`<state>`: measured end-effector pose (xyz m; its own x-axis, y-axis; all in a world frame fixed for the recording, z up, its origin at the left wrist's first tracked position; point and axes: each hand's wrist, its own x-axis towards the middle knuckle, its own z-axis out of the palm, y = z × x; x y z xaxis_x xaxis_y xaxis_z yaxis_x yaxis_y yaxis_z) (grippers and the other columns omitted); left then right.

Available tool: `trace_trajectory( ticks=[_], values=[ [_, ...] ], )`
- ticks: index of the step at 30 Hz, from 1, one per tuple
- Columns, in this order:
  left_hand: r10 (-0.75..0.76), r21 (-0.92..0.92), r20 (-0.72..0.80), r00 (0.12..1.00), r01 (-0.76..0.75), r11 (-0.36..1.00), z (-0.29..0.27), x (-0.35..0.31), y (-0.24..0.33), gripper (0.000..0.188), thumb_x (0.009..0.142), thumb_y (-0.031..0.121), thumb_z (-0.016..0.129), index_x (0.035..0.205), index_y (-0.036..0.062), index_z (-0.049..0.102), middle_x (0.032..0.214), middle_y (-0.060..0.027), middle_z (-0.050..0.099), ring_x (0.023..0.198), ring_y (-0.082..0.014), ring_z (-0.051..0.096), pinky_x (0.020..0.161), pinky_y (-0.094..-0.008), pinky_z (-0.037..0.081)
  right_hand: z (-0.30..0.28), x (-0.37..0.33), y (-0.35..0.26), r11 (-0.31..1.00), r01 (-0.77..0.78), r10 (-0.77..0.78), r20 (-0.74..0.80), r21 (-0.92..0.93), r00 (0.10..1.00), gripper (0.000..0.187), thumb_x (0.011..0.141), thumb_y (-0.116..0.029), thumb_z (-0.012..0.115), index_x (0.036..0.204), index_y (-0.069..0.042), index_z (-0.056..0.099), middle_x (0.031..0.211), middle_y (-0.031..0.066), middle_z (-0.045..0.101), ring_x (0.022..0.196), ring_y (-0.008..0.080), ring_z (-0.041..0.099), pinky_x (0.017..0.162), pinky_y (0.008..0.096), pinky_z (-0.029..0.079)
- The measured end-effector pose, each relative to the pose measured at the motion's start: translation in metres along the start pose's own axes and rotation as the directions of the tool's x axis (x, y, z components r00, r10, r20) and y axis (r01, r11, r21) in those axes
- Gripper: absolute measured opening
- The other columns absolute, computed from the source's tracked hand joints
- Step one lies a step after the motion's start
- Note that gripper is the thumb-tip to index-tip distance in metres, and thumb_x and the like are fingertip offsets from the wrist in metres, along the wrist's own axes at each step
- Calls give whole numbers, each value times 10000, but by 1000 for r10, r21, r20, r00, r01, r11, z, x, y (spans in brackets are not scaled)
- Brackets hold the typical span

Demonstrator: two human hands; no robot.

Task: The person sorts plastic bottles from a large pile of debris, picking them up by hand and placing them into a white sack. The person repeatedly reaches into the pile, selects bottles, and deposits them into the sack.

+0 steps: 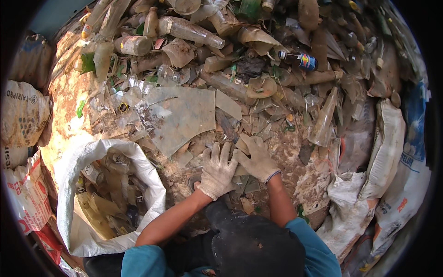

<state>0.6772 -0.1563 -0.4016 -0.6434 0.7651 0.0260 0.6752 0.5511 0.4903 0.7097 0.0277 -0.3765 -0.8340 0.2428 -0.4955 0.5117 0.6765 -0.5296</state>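
Both my hands wear pale knit gloves and are close together, low over the shard-covered ground. My left hand [217,171] points forward with its fingers stretched and slightly apart. Beside it, my right hand [257,161] has its fingers spread, the thumb side toward the left hand. A small tan glass shard [242,144] lies at the right fingertips; whether they touch it I cannot tell. Several flat glass pieces [244,182] lie under and between the hands. Just ahead is a large, dusty sheet of broken glass [184,113], with a smaller glass piece [228,105] at its right edge.
An open white sack [157,184] holding bottles and broken glass stands at the left. Ahead rises a heap of dirty bottles, including a brown labelled bottle [299,60] and a clear bottle [324,122]. Filled sacks [385,147] line the right; more sacks [25,113] stand far left.
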Motion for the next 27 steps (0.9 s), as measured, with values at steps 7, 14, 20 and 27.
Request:
trace_trajectory(
  ticks=[7, 14, 20, 27],
  values=[
    [-61, -5, -42, 997, 61, 998, 5, 3, 17, 848, 578, 348, 844, 1341, 95, 574, 1418, -232, 487, 1262, -457, 469, 1005, -617, 391, -6, -32, 1, 982, -148, 143, 43, 116, 989, 736, 925, -493, 665, 1498, -73, 474, 1453, 270, 463, 1336, 420, 493, 1143, 460, 388],
    [69, -85, 33, 997, -66, 994, 19, 13, 39, 824, 641, 340, 837, 1380, 108, 553, 1382, -220, 495, 1198, -443, 510, 867, -571, 472, -12, -43, 33, 781, -260, 236, 117, 567, 965, 529, 1033, -319, 581, 1470, -28, 508, 1489, 175, 513, 1385, 309, 478, 1149, 407, 381],
    [233, -324, -93, 968, -251, 912, 40, 2, 59, 758, 626, 187, 841, 1334, 111, 584, 1374, -229, 507, 1129, -444, 561, 903, -544, 525, -24, -69, 60, 225, -368, 165, 336, 903, 927, 560, 1027, -306, 581, 1486, -25, 427, 1365, 142, 578, 1175, 265, 652, 923, 407, 623],
    [262, -435, -53, 964, -259, 863, 33, 23, 62, 749, 645, 130, 799, 1359, 134, 575, 1435, -223, 486, 1243, -456, 535, 930, -524, 550, -36, -66, 64, 193, -245, 41, 242, 950, 969, 754, 890, -372, 721, 1494, -34, 422, 1379, 142, 580, 1207, 283, 644, 902, 445, 634]
  ],
)
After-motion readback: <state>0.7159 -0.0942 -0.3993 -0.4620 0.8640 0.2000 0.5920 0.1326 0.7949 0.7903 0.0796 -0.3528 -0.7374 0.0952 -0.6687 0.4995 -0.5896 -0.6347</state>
